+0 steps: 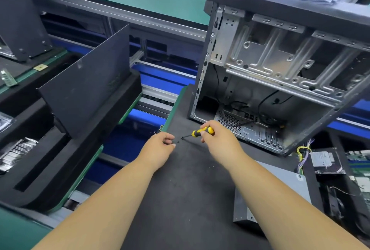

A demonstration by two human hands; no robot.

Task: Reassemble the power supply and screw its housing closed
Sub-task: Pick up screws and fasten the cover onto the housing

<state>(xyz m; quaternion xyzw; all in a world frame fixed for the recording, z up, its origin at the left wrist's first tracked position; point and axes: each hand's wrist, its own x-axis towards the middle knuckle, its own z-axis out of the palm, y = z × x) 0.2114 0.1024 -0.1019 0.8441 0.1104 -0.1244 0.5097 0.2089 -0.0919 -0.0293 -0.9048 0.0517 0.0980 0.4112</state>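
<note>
Near the middle of the frame, the right hand (217, 136) has its grip wrapped around the yellow and black handle of a small screwdriver (200, 131), and the thin shaft points left and down toward a tiny dark screw (182, 138) on the black worktop (180, 189). The left hand (160, 145) is just beside the tip, with its grip pinched together at the fingertips; it seems to hold or steady something very small there, but I cannot tell surely what. The power supply (280, 177), a grey metal box, lies at the lower right of the frame, partly hidden under the right forearm and well apart from the screw. The open computer case (270, 65) stands behind, in the upper right. In my judgement the step is to load the screw on the driver tip. To do it well, seat the tip fully and straight in the screw head, carry it slowly to the box, and start the thread with light turns before tightening, because a small screw drops easily.
</note>
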